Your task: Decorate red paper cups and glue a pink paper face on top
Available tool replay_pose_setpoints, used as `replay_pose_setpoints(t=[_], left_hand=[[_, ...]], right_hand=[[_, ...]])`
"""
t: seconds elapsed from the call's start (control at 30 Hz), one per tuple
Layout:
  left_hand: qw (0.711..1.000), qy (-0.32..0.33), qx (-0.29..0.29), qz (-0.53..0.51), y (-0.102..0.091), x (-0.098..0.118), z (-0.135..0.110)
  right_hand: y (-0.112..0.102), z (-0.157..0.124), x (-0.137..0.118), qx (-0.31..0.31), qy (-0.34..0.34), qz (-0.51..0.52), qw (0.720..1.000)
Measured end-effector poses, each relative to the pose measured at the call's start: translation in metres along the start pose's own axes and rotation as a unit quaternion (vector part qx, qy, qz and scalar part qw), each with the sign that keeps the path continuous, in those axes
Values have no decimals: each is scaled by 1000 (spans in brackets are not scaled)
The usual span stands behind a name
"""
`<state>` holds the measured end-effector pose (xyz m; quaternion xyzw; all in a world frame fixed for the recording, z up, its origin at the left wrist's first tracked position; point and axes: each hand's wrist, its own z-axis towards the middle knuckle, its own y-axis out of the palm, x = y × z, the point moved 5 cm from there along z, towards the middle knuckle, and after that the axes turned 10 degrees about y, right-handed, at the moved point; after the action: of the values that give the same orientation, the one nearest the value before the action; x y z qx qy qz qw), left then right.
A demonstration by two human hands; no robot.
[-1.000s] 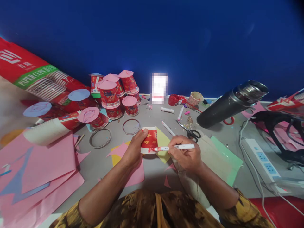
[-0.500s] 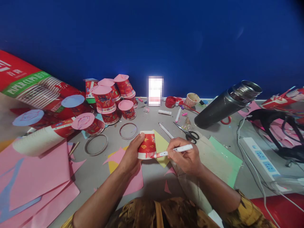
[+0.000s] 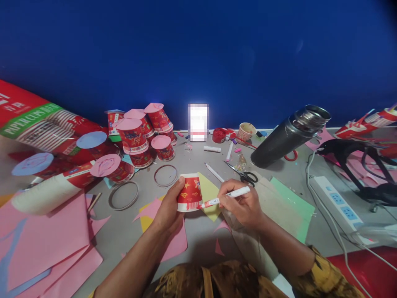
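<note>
My left hand [image 3: 169, 209] is wrapped round a red patterned paper cup [image 3: 190, 193], holding it upside down on the grey table [image 3: 198, 231]. My right hand [image 3: 240, 205] pinches a white marker [image 3: 225, 196] like a pen. The marker's tip touches the cup's lower rim on the right side. Under the cup lie a yellow paper piece [image 3: 209, 194] and a pink paper scrap [image 3: 173, 236].
A pile of red cups with pink paper lids [image 3: 144, 132] stands at the back left, near two cut rings [image 3: 124, 195]. Scissors [image 3: 243, 174], a dark flask [image 3: 287, 136], a power strip [image 3: 338, 205], pink sheets [image 3: 46, 236] and green paper [image 3: 294, 207] surround the hands.
The view has shifted, so everything sits slightly lower and to the left. Both hands keep the cup and marker; the cup has been turned a little.
</note>
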<state>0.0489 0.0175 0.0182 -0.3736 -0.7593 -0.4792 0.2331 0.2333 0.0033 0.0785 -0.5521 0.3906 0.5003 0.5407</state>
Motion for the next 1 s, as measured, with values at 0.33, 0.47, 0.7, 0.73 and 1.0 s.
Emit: replay_pose_setpoints(t=[0.33,0.47,0.7,0.73,1.0], left_hand=[[1000,1,3,1,0,1,-1],[1000,1,2,4,-1,1,-1],[1000,6,-16,9,0,0,0],[1000,10,-15,10,0,0,1],[999,25,-33,18,-2,-2,1]], right_hand=[[-5,0,2,22,5,0,1000],[-3,0,3,4,9,2,1000],[-4,0,4,12,20,10,1000],[-3,-1,4,2,22,13,1000],[-1,0,1,-10,6,3,1000]])
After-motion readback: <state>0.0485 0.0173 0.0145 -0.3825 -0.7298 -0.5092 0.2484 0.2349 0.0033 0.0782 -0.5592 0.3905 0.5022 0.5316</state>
